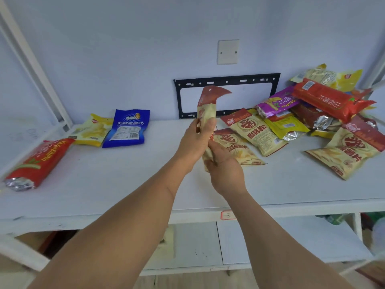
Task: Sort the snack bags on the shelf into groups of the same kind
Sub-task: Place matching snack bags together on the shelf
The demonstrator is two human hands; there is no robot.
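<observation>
Both hands' grips, right hand [226,174] and left hand [195,140], clenched round upright crinkly beige foil bag [206,113]

beige bags [258,132]: 4 | red bags [39,161]: 2 | blue bag [127,128]: 1 | purple bag [277,103]: 1

white wall [125,49] | blank wall plate [228,51] | black wall bracket [227,81]

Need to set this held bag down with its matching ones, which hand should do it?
Probably the right hand: it grips the beige bag too, and the matching beige bags lie on its side.
</observation>
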